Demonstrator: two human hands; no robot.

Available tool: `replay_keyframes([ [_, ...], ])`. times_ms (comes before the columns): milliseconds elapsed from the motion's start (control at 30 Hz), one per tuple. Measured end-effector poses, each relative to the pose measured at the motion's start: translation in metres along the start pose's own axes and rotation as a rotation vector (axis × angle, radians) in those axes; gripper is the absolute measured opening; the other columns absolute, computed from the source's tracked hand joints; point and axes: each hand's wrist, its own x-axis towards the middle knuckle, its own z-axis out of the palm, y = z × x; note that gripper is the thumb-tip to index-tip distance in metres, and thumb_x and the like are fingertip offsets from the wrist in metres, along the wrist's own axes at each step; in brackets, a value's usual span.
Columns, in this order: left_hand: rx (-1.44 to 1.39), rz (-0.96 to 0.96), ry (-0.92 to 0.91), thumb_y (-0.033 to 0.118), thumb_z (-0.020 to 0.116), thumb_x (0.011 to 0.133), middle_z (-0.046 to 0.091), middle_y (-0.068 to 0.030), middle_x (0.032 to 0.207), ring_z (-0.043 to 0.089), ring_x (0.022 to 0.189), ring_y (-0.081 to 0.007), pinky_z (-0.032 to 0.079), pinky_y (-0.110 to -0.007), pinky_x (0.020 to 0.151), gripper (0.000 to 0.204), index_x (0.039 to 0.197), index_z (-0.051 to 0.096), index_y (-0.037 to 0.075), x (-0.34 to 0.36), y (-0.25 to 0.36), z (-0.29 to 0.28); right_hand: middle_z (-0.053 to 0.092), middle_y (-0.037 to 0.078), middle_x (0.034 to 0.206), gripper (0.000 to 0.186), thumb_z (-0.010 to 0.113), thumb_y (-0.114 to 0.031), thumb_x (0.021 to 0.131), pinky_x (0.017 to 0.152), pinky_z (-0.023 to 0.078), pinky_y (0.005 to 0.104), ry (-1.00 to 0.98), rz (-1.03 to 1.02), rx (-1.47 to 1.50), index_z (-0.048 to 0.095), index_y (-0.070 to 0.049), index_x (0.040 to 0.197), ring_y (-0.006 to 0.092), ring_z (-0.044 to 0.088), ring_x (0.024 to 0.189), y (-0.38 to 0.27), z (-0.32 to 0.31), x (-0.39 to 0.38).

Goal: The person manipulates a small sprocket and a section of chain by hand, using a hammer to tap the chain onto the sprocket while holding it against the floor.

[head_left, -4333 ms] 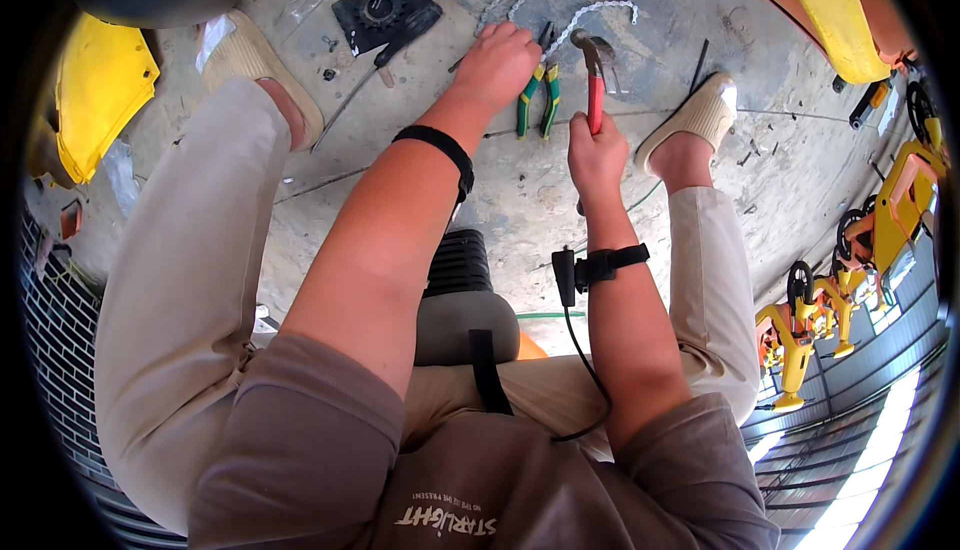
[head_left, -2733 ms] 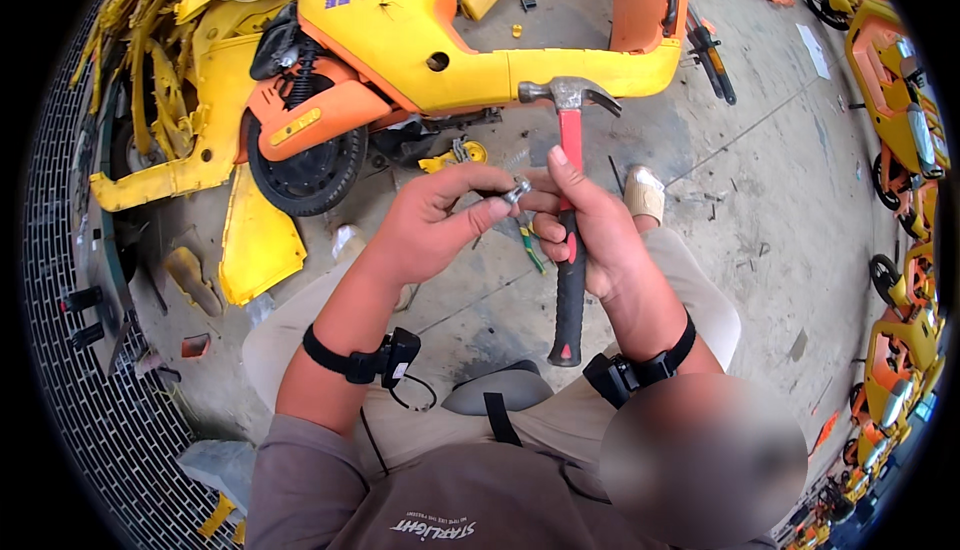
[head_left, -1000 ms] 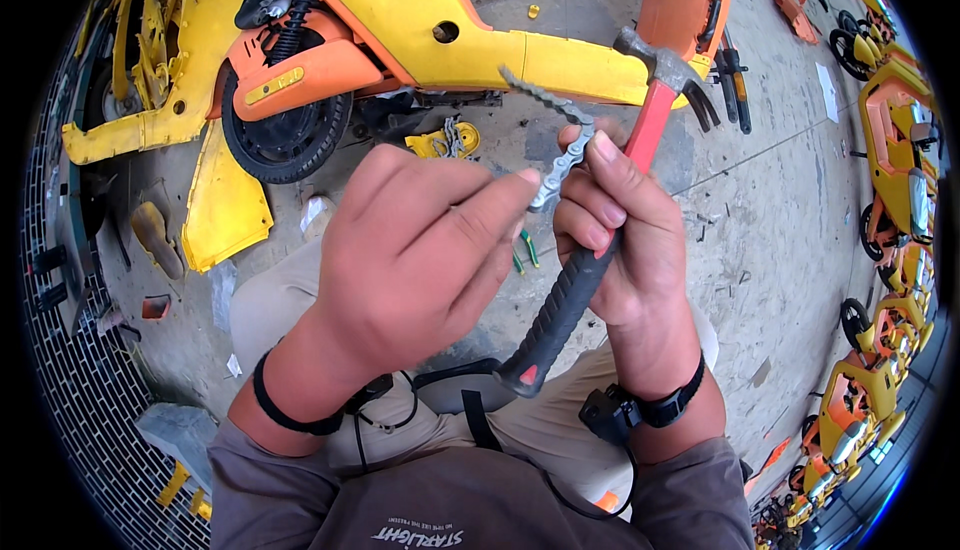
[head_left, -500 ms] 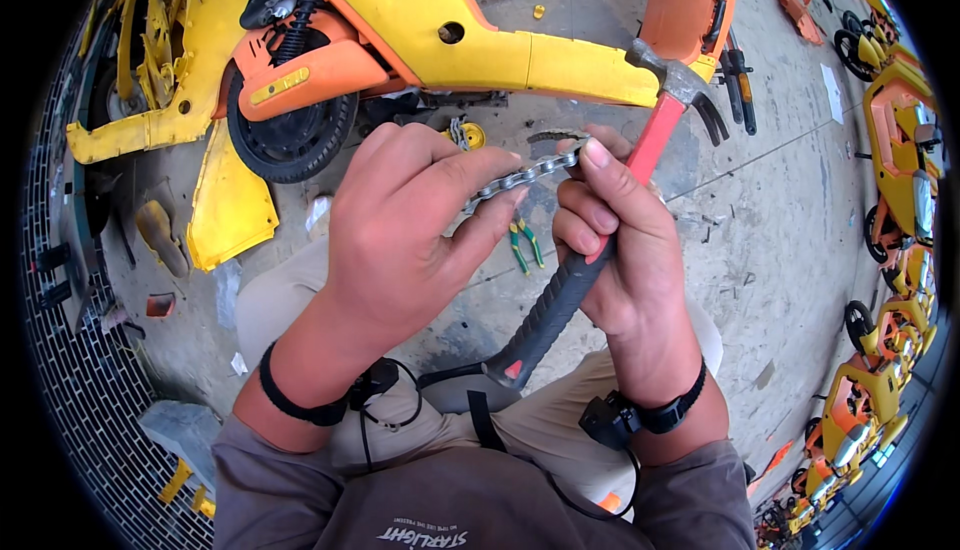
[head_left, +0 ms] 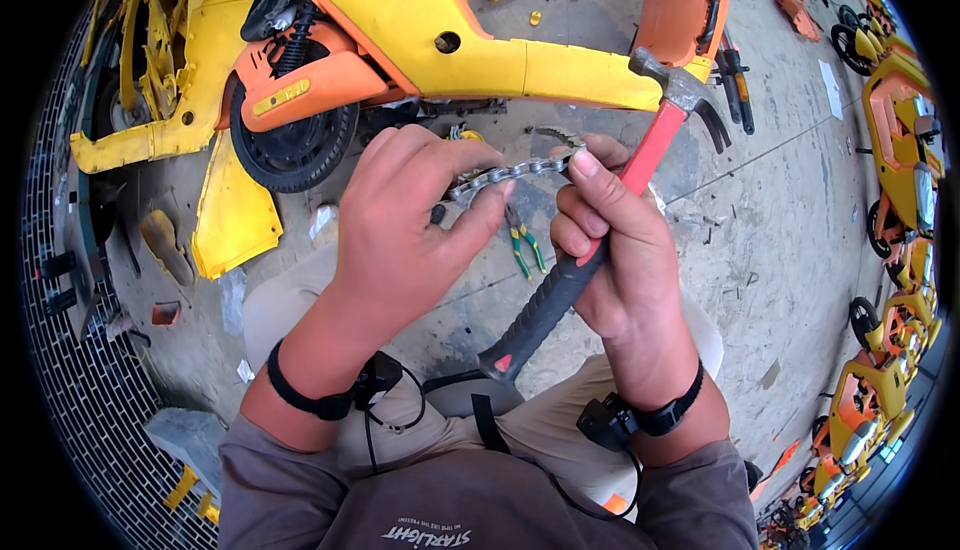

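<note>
My left hand (head_left: 405, 220) pinches one end of a short silver chain (head_left: 515, 171) between thumb and fingers, roughly level across the middle of the view. My right hand (head_left: 625, 250) grips a hammer (head_left: 660, 135) with a red and black handle, its metal head raised at the upper right, and also holds the chain's other end at the thumb. A curled stretch of chain shows behind that thumb. Below the chain, green and yellow pliers (head_left: 528, 250) lie on the concrete floor between my legs.
A yellow and orange scooter body (head_left: 560, 70) with a black wheel (head_left: 300, 165) lies ahead, beside loose yellow panels (head_left: 235, 235). More scooters (head_left: 900, 150) line the right side. A shock-like part (head_left: 738, 90) lies by the scooter. A brick surface (head_left: 70, 350) runs along the left.
Since the earliest frame, both hands have risen from the floor with hammer and chain. In the last second the chain has turned from upright to nearly level, and my left hand has shifted slightly.
</note>
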Motion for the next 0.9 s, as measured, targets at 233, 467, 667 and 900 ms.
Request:
replay_keyframes([
  [233, -0.039, -0.033, 0.010, 0.008, 0.081, 0.076, 0.061, -0.0095, 0.083, 0.059, 0.081, -0.0290, 0.048, -0.039, 0.071, 0.022, 0.094, 0.070, 0.005, 0.001, -0.003, 0.006, 0.055, 0.001, 0.086, 0.033, 0.072, -0.005, 0.092, 0.054, 0.041, 0.0238, 0.017, -0.033, -0.015, 0.054, -0.003, 0.119, 0.0076, 0.047, 0.064, 0.000, 0.000, 0.001],
  [467, -0.048, -0.085, -0.108, 0.007, 0.079, 0.082, 0.065, -0.0068, 0.087, 0.061, 0.079, -0.0176, 0.049, -0.030, 0.073, 0.023, 0.102, 0.070, 0.002, 0.001, -0.011, 0.004, 0.056, 0.002, 0.090, 0.034, 0.072, -0.004, 0.091, 0.056, 0.042, 0.0232, 0.063, -0.014, -0.031, 0.053, -0.002, 0.119, 0.0075, 0.047, 0.067, -0.002, -0.001, 0.005],
  [667, -0.516, -0.561, -0.511, 0.016, 0.070, 0.095, 0.070, -0.0032, 0.101, 0.061, 0.087, -0.0096, 0.051, -0.027, 0.079, 0.033, 0.123, 0.066, -0.001, 0.007, -0.024, -0.003, 0.063, 0.006, 0.098, 0.036, 0.072, -0.002, 0.090, 0.057, 0.043, 0.0231, 0.098, -0.096, -0.089, 0.051, -0.002, 0.119, 0.0085, 0.048, 0.071, -0.012, -0.008, 0.014],
  [900, -0.742, -0.641, -0.627, 0.017, 0.067, 0.097, 0.070, -0.0023, 0.102, 0.060, 0.088, -0.0079, 0.050, -0.024, 0.081, 0.033, 0.126, 0.065, -0.001, 0.006, -0.034, -0.011, 0.066, 0.011, 0.104, 0.032, 0.069, -0.006, 0.091, 0.055, 0.047, 0.0212, 0.128, -0.151, -0.255, 0.053, -0.001, 0.119, 0.0172, 0.064, 0.093, -0.030, -0.019, 0.025],
])
